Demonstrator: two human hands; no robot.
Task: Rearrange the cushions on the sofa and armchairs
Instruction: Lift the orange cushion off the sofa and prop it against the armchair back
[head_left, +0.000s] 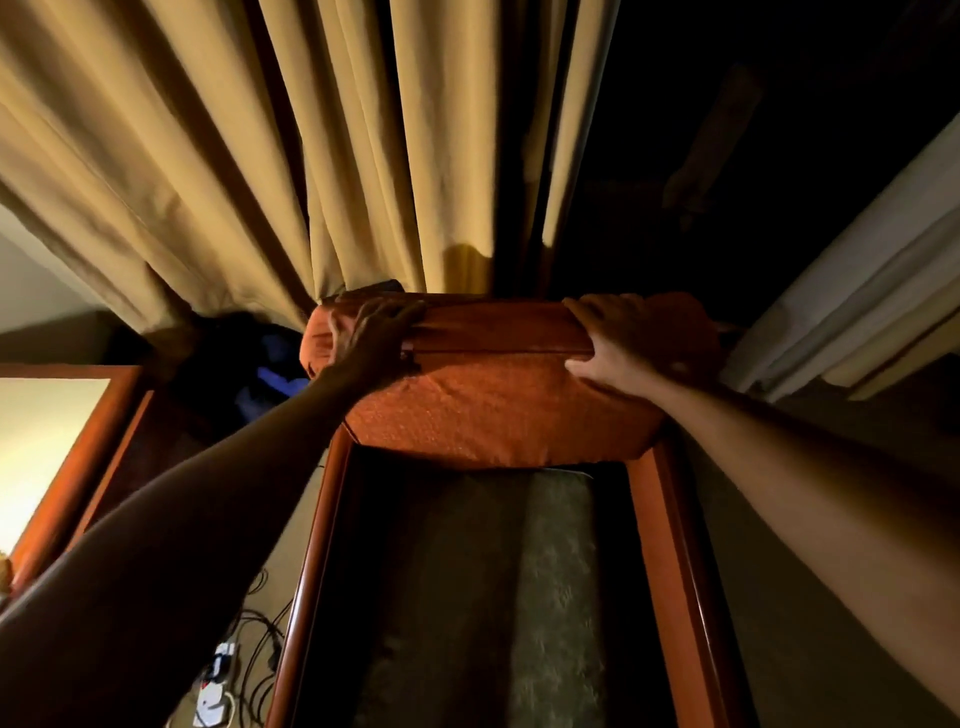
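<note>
Both hands, left hand (371, 332) and right hand (615, 338), grip the orange cushion (493, 395), fingers (597, 317) curled over its top edge, armchair frame (670, 519) below them.

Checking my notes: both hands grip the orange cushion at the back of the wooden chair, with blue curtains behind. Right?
Not quite: the curtains are tan, not blue, as the head view shows. Left hand and right hand do grip the orange cushion.
</note>
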